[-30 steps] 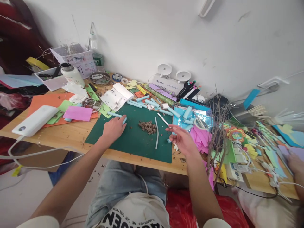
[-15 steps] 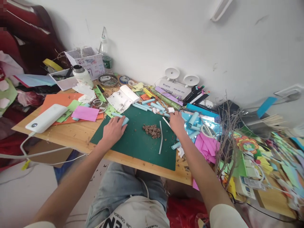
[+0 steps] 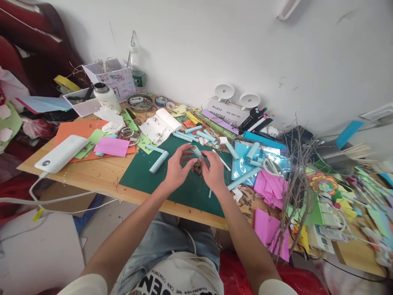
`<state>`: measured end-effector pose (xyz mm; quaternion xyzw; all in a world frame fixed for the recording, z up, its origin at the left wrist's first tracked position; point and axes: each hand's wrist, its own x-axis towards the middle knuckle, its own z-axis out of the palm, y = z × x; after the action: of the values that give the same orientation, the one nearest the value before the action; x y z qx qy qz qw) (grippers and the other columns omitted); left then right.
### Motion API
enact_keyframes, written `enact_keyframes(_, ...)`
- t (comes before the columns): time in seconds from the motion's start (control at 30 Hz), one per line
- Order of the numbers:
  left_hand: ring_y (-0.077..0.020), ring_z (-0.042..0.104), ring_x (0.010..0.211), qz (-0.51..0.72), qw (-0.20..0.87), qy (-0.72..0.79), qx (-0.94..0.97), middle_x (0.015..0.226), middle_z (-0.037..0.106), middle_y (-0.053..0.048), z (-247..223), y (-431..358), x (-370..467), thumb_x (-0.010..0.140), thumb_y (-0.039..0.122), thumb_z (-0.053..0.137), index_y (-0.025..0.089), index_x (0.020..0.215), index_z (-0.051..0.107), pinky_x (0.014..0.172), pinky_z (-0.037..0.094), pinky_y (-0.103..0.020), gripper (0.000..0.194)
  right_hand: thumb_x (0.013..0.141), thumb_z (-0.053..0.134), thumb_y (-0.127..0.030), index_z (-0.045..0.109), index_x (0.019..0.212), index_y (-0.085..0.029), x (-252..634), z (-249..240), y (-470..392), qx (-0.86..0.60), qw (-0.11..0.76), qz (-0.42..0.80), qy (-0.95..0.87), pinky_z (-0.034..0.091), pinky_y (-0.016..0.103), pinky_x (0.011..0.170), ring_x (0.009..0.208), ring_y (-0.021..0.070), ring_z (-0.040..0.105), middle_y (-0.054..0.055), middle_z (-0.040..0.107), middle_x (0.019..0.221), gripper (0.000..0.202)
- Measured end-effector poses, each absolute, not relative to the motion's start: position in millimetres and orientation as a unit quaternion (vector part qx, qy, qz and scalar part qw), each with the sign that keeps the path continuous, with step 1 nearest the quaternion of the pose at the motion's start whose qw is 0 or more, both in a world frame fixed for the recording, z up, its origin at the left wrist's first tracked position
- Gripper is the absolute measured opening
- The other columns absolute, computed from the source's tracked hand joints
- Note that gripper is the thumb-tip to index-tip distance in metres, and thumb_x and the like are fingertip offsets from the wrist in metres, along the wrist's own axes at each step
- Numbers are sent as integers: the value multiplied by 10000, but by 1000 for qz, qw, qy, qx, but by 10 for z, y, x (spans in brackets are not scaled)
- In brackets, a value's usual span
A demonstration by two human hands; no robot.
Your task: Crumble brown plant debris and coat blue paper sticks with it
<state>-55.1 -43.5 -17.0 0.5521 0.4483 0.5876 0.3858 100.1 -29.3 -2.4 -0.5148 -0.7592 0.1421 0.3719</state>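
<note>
a pale blue tube [image 3: 198, 153] is between the two hands, right by a brown heap [image 3: 197, 167]. the right hand [image 3: 213, 169] grips it with its fingers. the left hand [image 3: 178, 166] is open, fingers spread, close to the other side of the tube; i cannot tell if it touches. the tube is round and tilted. the heap is rough and crumbly, made of lots of tiny bits, and the right hand hides some of it. it sits on a flat green mat [image 3: 138, 176]. left of the left hand, a thin tube [image 3: 155, 148] meets the end of a fat tube [image 3: 159, 162]; both are pale blue too. a straight white strip [image 3: 225, 164] lies just past the right hand. the mat is on the bench [image 3: 95, 174], which is light brown wood. off to the right, crumpled pink paper [image 3: 270, 186] lies beside a shiny blue packet [image 3: 238, 162].
</note>
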Motion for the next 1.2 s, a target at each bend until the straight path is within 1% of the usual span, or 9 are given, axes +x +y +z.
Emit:
enact_keyframes(0.17,-144,643,764,631,544,434,345,860,642,-23,-180,-308,-499,813,390,698,205,1005,577,704,580,-288,293,910,575,-408,608,1211,-224,881,-20,-583,-534,404,320,-671,540,333,758,834,187,629,72,671,1031,355)
enact_keyframes(0.3,-99,607,705,630,620,414,218,807,601,7,-222,-226,-521,740,354,769,179,926,579,659,556,-232,318,841,670,-394,492,1367,-261,864,-56,-748,-465,441,500,-582,570,330,738,759,146,633,58,659,1084,571)
enact_keyframes(0.4,-70,581,660,628,643,404,168,769,570,25,-252,-225,-490,715,343,783,163,869,574,657,544,-214,316,837,677,-381,496,1364,-268,817,-65,-822,-445,484,534,-531,582,353,784,794,150,651,53,659,1061,569)
enact_keyframes(0.5,-66,578,656,628,645,405,160,757,566,29,-264,-258,-457,700,350,791,157,844,570,680,555,-227,327,835,681,-394,545,1316,-256,787,-65,-836,-467,523,502,-507,590,364,798,815,160,661,48,669,1008,518)
enact_keyframes(0.63,-72,589,685,643,616,416,184,775,576,30,-235,-237,-530,682,355,800,170,839,569,688,562,-230,335,844,660,-424,592,1262,-242,890,-43,-754,-493,522,459,-523,587,349,758,770,158,660,46,680,978,460)
enact_keyframes(0.73,-74,601,709,671,575,423,201,787,573,43,-189,-139,-683,688,340,797,193,856,553,706,568,-231,331,871,606,-441,608,1228,-213,1076,-35,-674,-546,514,380,-542,567,322,708,724,152,644,55,689,959,423)
enact_keyframes(0.83,-79,619,732,684,554,430,199,799,570,48,-161,-38,-815,737,355,755,219,893,521,702,567,-220,313,883,575,-432,653,1142,-176,1264,-108,-675,-631,437,264,-584,527,309,651,678,158,611,79,696,940,372)
enact_keyframes(1.03,-117,676,732,683,559,432,188,763,532,60,-207,18,-757,831,417,654,256,945,415,710,572,-262,310,917,492,-364,684,987,-145,1424,-413,-875,-722,243,77,-643,464,358,737,735,220,598,100,676,852,299)
enact_keyframes(1.2,-85,605,599,686,587,408,133,705,488,57,-205,25,-629,867,356,632,247,969,446,586,514,-202,238,924,492,-367,667,970,-158,1409,-431,-935,-736,232,62,-633,442,336,719,742,218,594,85,662,842,276)
